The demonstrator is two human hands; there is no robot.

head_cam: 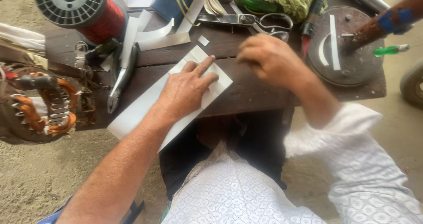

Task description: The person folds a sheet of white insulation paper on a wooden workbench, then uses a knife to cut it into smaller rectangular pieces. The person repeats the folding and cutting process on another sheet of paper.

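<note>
A: Paper strip (145,107), long and white, lies diagonally across the dark wooden bench (246,91), its lower end overhanging the near edge. What sits at far left?

B: Motor stator (39,105) with copper-coloured windings, on the ground beside the bench. Above it, a grey spool of red wire (88,12). Pliers (121,76) lie just left of the strip.

A: And the left hand (187,89)?

B: Flat, palm down, fingers spread on the strip's upper end. It grips nothing; by my judgement it pins the sheet so it cannot shift.

A: The right hand (269,58)?

B: Curled, knuckles up, just beside the strip's upper corner. Fingertips are hidden, so I cannot tell whether it holds anything.

A: Behind it?

B: Large metal scissors (246,21), within reach. Loose white offcuts (163,36) lie left of the scissors. Farther right, a round metal disc (348,47) carries two narrow white strips (332,43), one straight, one curved.

A: Labels?

B: None legible. A blue band (394,17) wraps the rusty rod at far right.
</note>
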